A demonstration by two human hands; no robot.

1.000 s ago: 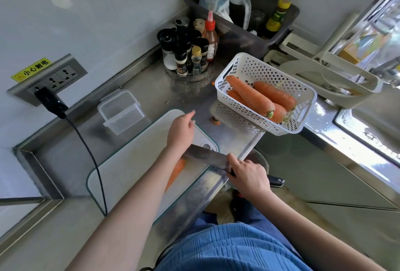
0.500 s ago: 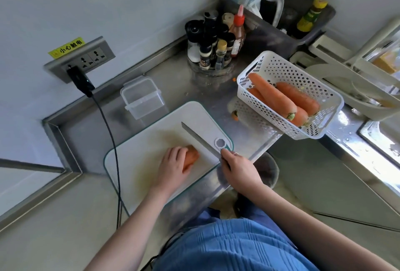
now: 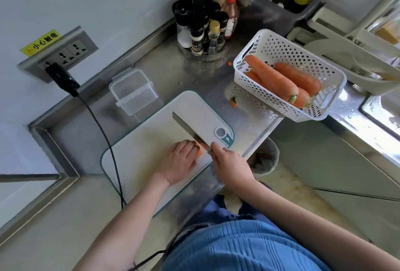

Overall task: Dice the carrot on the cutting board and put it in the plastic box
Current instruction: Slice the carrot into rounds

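Note:
A white cutting board [image 3: 140, 151] with a teal rim lies on the steel counter. My left hand [image 3: 179, 161] covers and holds down an orange carrot [image 3: 200, 151] on the board; only the carrot's end shows past my fingers. My right hand [image 3: 229, 162] grips the handle of a knife [image 3: 190, 129], whose blade lies edge-down against the carrot's end right beside my left fingertips. A clear plastic box [image 3: 133, 90] sits past the board's far left corner, with nothing visible inside.
A white perforated basket [image 3: 313, 67] holding three whole carrots stands to the right. A carrot stub [image 3: 233, 101] lies beside it. A spice bottle rack [image 3: 205, 26] is behind. A black cable [image 3: 104, 136] runs from the wall socket along the board's left edge. A bin [image 3: 264, 156] stands below the counter.
My left hand came back from the board's far end onto the carrot. The knife swung over the board and its blade has moved up to the carrot's end.

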